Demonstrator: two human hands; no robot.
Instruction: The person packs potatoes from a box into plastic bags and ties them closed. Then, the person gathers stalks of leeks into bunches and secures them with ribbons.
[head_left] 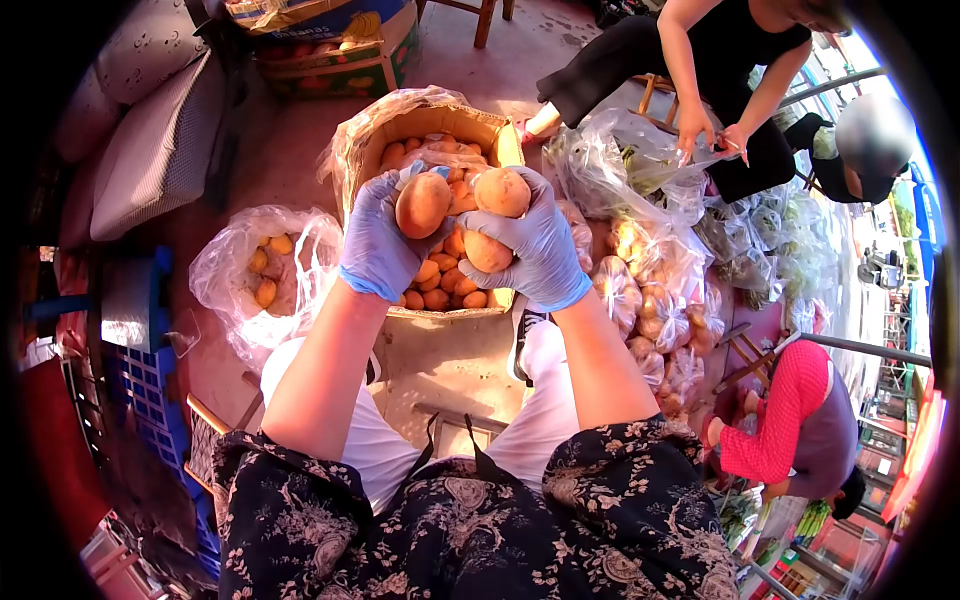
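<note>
three orange fruits [423, 205] up in blue gloves [575, 270]: left hand [385, 235] is curled around one, right hand [545, 240] is gripping two. they're just above a cardboard box [509, 147] with lots more inside. left of that, a clear bag [318, 245] with a few fruits; right, a heap of bagged fruit [652, 322]. far right, a person in black [742, 45], hands close together.

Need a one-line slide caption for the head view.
Gloved left hand and right hand hold orange fruits above an open cardboard box of more, bagged fruit at right.
</note>
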